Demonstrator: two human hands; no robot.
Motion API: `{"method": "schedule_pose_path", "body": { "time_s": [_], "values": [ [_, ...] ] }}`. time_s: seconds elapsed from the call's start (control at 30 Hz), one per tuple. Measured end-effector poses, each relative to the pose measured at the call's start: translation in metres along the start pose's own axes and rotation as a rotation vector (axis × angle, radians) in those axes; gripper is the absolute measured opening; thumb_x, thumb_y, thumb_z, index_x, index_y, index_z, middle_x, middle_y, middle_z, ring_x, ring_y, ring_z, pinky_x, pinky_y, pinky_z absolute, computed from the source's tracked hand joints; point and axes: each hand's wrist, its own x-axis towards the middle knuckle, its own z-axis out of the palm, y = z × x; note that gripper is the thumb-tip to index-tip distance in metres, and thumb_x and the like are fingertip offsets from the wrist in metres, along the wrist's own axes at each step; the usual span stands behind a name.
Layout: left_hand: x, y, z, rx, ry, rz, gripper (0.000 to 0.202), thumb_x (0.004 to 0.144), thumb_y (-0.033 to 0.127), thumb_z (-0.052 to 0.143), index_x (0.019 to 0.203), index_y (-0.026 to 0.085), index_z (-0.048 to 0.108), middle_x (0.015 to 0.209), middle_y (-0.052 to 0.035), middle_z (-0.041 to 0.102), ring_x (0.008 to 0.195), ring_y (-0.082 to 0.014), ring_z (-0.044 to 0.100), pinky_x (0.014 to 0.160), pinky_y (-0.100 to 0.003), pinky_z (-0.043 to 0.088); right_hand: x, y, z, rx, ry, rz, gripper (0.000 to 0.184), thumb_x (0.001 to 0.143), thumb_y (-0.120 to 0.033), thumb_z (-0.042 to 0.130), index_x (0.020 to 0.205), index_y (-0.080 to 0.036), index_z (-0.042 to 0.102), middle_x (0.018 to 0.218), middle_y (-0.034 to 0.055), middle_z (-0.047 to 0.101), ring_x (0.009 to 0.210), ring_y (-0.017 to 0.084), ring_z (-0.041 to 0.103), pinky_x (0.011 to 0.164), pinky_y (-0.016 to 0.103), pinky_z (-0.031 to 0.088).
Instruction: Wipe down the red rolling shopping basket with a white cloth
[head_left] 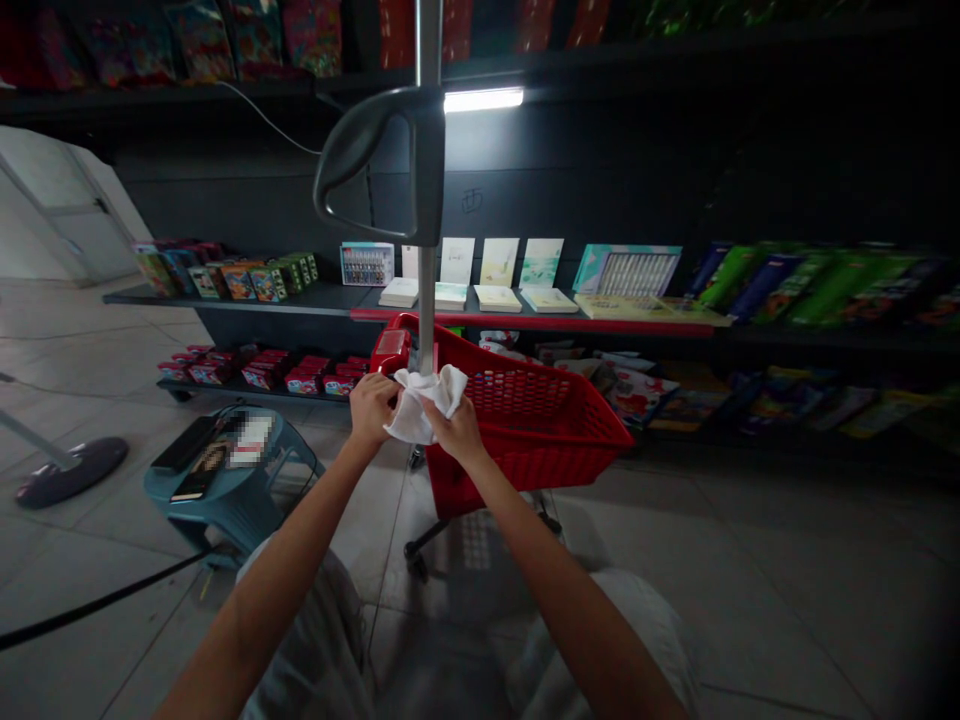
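A white cloth (414, 408) is bunched between my two hands, at the lower visible end of an upright metal pole (427, 310). My left hand (371, 408) has its fingers closed on the cloth's left side, partly hidden by it. On the other side, my right hand (456, 428) pinches the cloth with the thumb on top. A dark grey looped handle (429, 165) sits higher up on the pole. Just behind my hands stands a red shopping cart (525, 400); whether the cloth touches it I cannot tell.
Left of me, a blue-grey plastic stool (259, 485) carries dark flat items. A round stand base (75, 470) and a black cable (105, 598) lie on the tiled floor. Ahead, a dark shelf (277, 308) holds small boxes, books (497, 298) and green packets (825, 285).
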Motion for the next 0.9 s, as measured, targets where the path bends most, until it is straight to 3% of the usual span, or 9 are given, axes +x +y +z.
{"method": "schedule_pose_path", "body": {
  "time_s": [0.13, 0.33, 0.47, 0.57, 0.73, 0.9],
  "values": [
    [-0.001, -0.001, 0.001, -0.016, 0.012, 0.012, 0.037, 0.090, 0.022, 0.049, 0.053, 0.023, 0.046, 0.056, -0.0031, 0.058, 0.063, -0.0200, 0.055, 0.074, -0.036, 0.044, 0.000, -0.004, 0.000, 0.117, 0.037, 0.079, 0.037, 0.091, -0.047, 0.065, 0.116, -0.020, 0.069, 0.116, 0.0095, 0.076, 0.112, 0.026, 0.071, 0.101, 0.040, 0.056],
    [-0.002, -0.008, 0.002, -0.025, -0.021, 0.012, 0.033, 0.086, 0.022, 0.053, 0.054, 0.023, 0.044, 0.058, -0.0036, 0.057, 0.065, -0.0208, 0.055, 0.075, -0.037, 0.044, 0.004, -0.017, 0.010, 0.210, 0.028, 0.107, 0.044, 0.093, -0.052, 0.062, 0.121, -0.018, 0.067, 0.127, 0.0115, 0.071, 0.126, 0.027, 0.064, 0.115, 0.046, 0.045],
    [-0.003, -0.017, 0.008, -0.031, -0.037, 0.011, 0.032, 0.081, 0.029, 0.060, 0.055, 0.025, 0.042, 0.059, -0.0039, 0.058, 0.065, -0.0217, 0.057, 0.077, -0.038, 0.047, 0.022, -0.022, 0.015, 0.263, 0.047, 0.123, 0.047, 0.091, -0.057, 0.064, 0.119, -0.018, 0.067, 0.121, 0.0111, 0.073, 0.118, 0.027, 0.067, 0.109, 0.045, 0.051],
    [-0.004, -0.018, 0.012, -0.001, 0.031, -0.033, 0.029, 0.079, 0.033, 0.061, 0.056, 0.025, 0.045, 0.064, -0.0065, 0.062, 0.071, -0.0242, 0.061, 0.078, -0.040, 0.048, 0.048, -0.033, 0.016, 0.318, 0.109, 0.103, 0.047, 0.090, -0.059, 0.065, 0.116, -0.020, 0.066, 0.115, 0.0092, 0.073, 0.110, 0.025, 0.068, 0.101, 0.043, 0.056],
    [-0.002, -0.011, 0.010, 0.005, 0.052, -0.018, 0.038, 0.091, 0.027, 0.049, 0.054, 0.024, 0.044, 0.059, -0.0036, 0.057, 0.066, -0.0199, 0.057, 0.080, -0.038, 0.047, 0.115, -0.074, 0.015, 0.369, 0.183, 0.018, 0.047, 0.091, -0.065, 0.062, 0.107, -0.021, 0.067, 0.097, 0.0046, 0.072, 0.094, 0.021, 0.070, 0.088, 0.037, 0.059],
    [0.001, -0.010, 0.006, 0.000, 0.047, 0.001, 0.038, 0.093, 0.025, 0.047, 0.055, 0.023, 0.047, 0.059, -0.0019, 0.057, 0.064, -0.0180, 0.054, 0.079, -0.037, 0.045, 0.172, -0.109, 0.013, 0.425, 0.282, -0.132, 0.049, 0.092, -0.067, 0.060, 0.110, -0.021, 0.063, 0.103, 0.0031, 0.071, 0.099, 0.019, 0.070, 0.092, 0.037, 0.058]
  ]
}}
